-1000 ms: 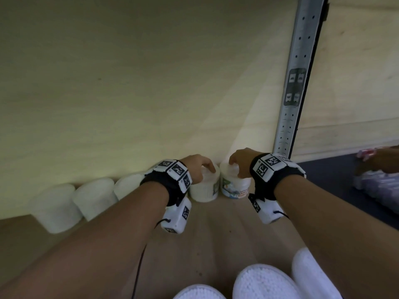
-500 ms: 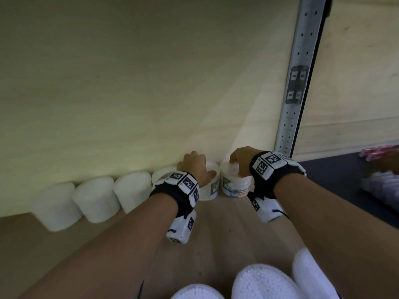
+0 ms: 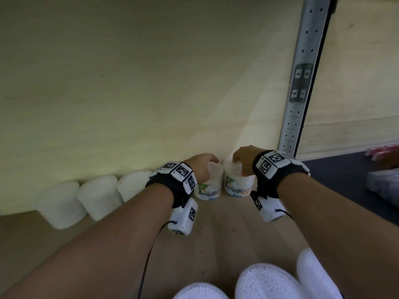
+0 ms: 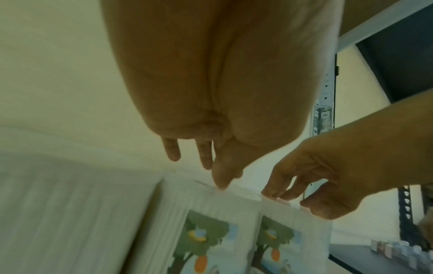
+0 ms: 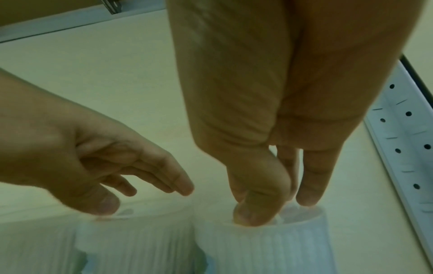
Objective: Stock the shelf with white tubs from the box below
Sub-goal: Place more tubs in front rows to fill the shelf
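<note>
Two white ribbed tubs with a tree picture stand side by side at the back of the wooden shelf (image 3: pixel 216 229). My left hand (image 3: pixel 210 162) is over the left tub (image 3: pixel 212 186), fingers nearly straight, thumb tip touching its lid. In the right wrist view that left hand (image 5: pixel 150 198) barely rests on the left tub (image 5: pixel 140 237). My right hand (image 3: pixel 237 162) pinches the lid of the right tub (image 3: pixel 237 184) from above. The right wrist view shows its thumb and fingertips (image 5: pixel 306 200) curled onto the right tub's (image 5: pixel 269 244) rim.
Three more white tubs (image 3: pixel 99 197) line the back wall to the left. A perforated metal upright (image 3: pixel 300 83) rises just right of the right tub. Beyond it, a dark shelf holds pink packs (image 3: pixel 382 152). White tub lids (image 3: pixel 267 281) show at the bottom edge.
My left hand reached further over its tub, then eased back, and its fingers have loosened from the lid. My right hand has stayed on its tub.
</note>
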Action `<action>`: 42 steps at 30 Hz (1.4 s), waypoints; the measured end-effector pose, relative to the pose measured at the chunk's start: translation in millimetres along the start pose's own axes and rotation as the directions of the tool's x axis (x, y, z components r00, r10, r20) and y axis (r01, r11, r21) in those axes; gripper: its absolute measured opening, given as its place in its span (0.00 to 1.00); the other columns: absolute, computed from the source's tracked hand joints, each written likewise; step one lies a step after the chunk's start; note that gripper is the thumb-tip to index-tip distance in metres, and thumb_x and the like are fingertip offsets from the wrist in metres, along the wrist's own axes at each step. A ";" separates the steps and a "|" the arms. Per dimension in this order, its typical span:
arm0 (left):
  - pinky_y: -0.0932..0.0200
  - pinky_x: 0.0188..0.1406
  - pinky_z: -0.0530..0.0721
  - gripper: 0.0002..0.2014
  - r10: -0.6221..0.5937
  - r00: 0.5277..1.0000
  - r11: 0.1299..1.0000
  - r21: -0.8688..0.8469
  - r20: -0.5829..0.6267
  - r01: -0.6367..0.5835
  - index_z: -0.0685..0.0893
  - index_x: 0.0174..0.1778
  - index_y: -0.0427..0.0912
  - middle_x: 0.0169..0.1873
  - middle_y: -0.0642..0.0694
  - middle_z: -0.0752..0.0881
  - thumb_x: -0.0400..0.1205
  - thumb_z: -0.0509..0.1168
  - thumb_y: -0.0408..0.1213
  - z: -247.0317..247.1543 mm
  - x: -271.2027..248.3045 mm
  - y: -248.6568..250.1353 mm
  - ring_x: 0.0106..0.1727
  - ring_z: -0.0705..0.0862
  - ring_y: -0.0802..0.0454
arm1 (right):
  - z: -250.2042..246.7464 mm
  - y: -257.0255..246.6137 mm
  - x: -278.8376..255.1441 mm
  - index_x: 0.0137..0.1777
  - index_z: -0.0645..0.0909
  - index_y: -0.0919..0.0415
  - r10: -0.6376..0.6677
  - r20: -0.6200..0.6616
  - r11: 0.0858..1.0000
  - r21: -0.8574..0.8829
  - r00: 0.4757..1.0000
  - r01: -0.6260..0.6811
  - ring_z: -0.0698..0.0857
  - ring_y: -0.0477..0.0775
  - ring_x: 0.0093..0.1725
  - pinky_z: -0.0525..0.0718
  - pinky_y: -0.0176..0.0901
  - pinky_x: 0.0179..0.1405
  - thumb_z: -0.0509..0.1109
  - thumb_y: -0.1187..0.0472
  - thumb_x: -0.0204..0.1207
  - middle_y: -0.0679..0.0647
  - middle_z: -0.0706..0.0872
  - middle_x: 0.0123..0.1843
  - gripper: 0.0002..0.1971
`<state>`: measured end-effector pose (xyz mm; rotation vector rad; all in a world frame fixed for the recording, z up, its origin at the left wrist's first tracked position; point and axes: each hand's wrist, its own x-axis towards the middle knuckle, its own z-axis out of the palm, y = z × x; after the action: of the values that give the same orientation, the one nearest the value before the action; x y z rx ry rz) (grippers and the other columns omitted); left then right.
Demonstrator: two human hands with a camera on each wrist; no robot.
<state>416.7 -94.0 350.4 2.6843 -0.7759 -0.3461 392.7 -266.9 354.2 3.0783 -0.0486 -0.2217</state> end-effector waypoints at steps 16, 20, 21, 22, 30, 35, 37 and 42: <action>0.43 0.72 0.74 0.29 -0.091 0.981 0.978 0.170 -0.169 0.120 0.74 0.74 0.38 0.73 0.39 0.71 0.80 0.65 0.51 11.1 7.0 2.1 0.74 0.71 0.39 | 3.9 6.3 6.0 0.67 0.80 0.69 -0.009 0.009 0.999 0.038 1.000 0.009 0.84 0.65 0.64 0.83 0.56 0.67 0.69 0.63 0.76 0.65 0.84 0.65 0.20; 0.51 0.75 0.73 0.27 -0.051 0.995 0.989 0.131 -0.082 0.061 0.70 0.78 0.40 0.78 0.42 0.71 0.82 0.66 0.39 1.7 5.8 3.0 0.76 0.73 0.43 | 3.1 4.2 5.4 0.68 0.80 0.70 -0.003 0.013 0.999 0.051 1.000 0.003 0.84 0.66 0.65 0.82 0.56 0.67 0.68 0.64 0.76 0.66 0.84 0.66 0.20; 0.51 0.75 0.73 0.27 -0.044 0.996 0.991 0.123 -0.079 0.053 0.71 0.78 0.41 0.78 0.42 0.72 0.82 0.66 0.37 0.7 6.2 2.7 0.76 0.73 0.43 | 3.0 3.8 5.7 0.68 0.80 0.70 -0.001 0.016 0.999 0.047 1.000 0.000 0.84 0.66 0.65 0.83 0.56 0.67 0.68 0.64 0.76 0.66 0.84 0.66 0.20; 0.51 0.75 0.73 0.26 -0.038 0.996 0.992 0.117 -0.082 0.048 0.72 0.77 0.41 0.77 0.42 0.73 0.82 0.67 0.35 0.4 6.4 2.3 0.76 0.74 0.43 | 2.6 3.3 5.7 0.68 0.80 0.69 0.004 0.023 0.999 0.042 1.000 -0.005 0.84 0.65 0.65 0.83 0.55 0.67 0.68 0.64 0.76 0.65 0.84 0.66 0.20; 0.52 0.73 0.75 0.27 0.020 0.998 0.983 0.185 -0.057 -0.009 0.75 0.75 0.42 0.75 0.43 0.76 0.79 0.70 0.36 -3.5 4.6 4.0 0.74 0.76 0.44 | 1.1 2.0 9.6 0.68 0.80 0.65 0.052 0.058 0.998 -0.042 0.997 -0.049 0.84 0.65 0.64 0.83 0.58 0.66 0.70 0.58 0.75 0.62 0.83 0.66 0.22; 0.51 0.69 0.78 0.26 0.049 0.999 0.973 0.226 -0.011 -0.045 0.78 0.72 0.41 0.71 0.43 0.79 0.77 0.73 0.39 -6.0 -0.7 10.7 0.70 0.79 0.43 | 25.0 27.4 53.8 0.61 0.76 0.45 0.055 0.079 0.987 -0.153 0.995 -0.042 0.85 0.59 0.55 0.87 0.55 0.54 0.76 0.45 0.52 0.48 0.82 0.60 0.32; 0.51 0.67 0.78 0.26 0.069 0.997 0.965 0.252 0.016 -0.071 0.79 0.70 0.41 0.69 0.42 0.80 0.76 0.74 0.40 -5.3 -5.5 15.6 0.69 0.79 0.43 | 35.0 34.0 67.4 0.55 0.77 0.44 0.109 0.162 0.981 -0.178 0.981 -0.080 0.86 0.59 0.50 0.88 0.56 0.48 0.76 0.44 0.46 0.48 0.84 0.55 0.32; 0.48 0.66 0.80 0.25 0.101 0.992 0.948 0.296 0.077 -0.119 0.81 0.64 0.39 0.66 0.39 0.81 0.72 0.78 0.41 1.5 -20.9 28.7 0.65 0.81 0.39 | 24.9 19.5 16.6 0.77 0.68 0.55 0.100 0.094 0.971 -0.226 0.990 -0.077 0.79 0.64 0.70 0.82 0.57 0.62 0.76 0.49 0.64 0.59 0.73 0.77 0.40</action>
<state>385.5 -105.8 362.6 2.9044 -1.0703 -0.3049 405.0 -288.3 328.3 2.8322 -0.1549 -0.3583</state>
